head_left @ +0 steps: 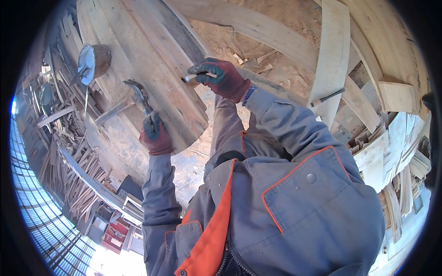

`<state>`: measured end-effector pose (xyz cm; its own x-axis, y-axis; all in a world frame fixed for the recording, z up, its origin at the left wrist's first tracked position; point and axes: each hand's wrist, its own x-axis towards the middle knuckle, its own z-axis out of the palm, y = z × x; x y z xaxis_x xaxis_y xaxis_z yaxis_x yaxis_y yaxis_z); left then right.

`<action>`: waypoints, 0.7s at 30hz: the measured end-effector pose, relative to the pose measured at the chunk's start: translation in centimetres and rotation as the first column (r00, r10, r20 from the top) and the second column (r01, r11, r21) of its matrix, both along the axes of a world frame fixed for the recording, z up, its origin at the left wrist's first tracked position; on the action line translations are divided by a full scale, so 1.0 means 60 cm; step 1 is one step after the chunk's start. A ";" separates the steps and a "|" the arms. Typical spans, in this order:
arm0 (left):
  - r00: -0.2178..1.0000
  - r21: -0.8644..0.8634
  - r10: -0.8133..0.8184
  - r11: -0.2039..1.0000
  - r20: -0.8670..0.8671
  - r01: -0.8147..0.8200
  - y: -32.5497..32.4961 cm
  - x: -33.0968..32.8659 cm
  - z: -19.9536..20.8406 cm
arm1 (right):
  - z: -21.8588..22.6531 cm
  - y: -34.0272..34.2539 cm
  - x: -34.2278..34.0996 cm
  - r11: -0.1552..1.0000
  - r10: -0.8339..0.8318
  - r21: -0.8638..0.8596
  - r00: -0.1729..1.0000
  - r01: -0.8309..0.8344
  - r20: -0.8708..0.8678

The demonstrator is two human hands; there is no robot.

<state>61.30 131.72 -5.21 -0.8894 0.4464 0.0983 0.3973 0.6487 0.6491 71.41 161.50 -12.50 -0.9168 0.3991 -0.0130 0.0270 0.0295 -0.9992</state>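
My left hand [156,133], in a red and dark green work glove, is closed around the grip of a hammer [135,88]. The hammer's dark curved head lies over the pale wooden boards [156,99]. To the right, at the boards' edge, my right hand [224,79] wears a matching glove. Its fingers are wrapped round a short dark rod with a shiny round end [185,79]; the rest of the rod is hidden in the glove, so its kind is unclear.
A metal pot [95,63] with a whitish-blue inside stands on the boards at the far left. A dark-handled tool [328,97] rests on a plank [332,50] at right. Wood scraps [76,177] are heaped at left; sawdust covers the ground [271,18].
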 end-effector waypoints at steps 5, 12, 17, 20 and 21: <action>0.997 -0.036 -0.028 0.999 -0.078 0.026 0.003 -0.001 0.002 | -0.014 -0.005 -0.015 0.986 -0.001 0.163 0.994 0.018 -0.106; 0.999 -0.017 0.009 1.000 -0.040 -0.010 0.021 0.008 0.013 | -0.001 0.001 -0.028 0.963 0.087 0.251 0.995 -0.096 0.047; 0.994 -0.041 0.009 0.999 -0.110 -0.014 0.034 0.009 0.018 | 0.018 0.021 -0.035 0.886 0.142 0.438 0.988 -0.153 0.059; 0.993 -0.067 0.011 0.998 -0.118 -0.019 0.037 0.009 0.022 | 0.022 0.029 -0.045 0.851 0.231 0.450 0.962 -0.271 0.143; 0.994 -0.066 0.025 0.997 -0.103 -0.032 0.038 0.010 0.023 | 0.022 0.030 -0.048 0.841 0.256 0.451 0.954 -0.300 0.158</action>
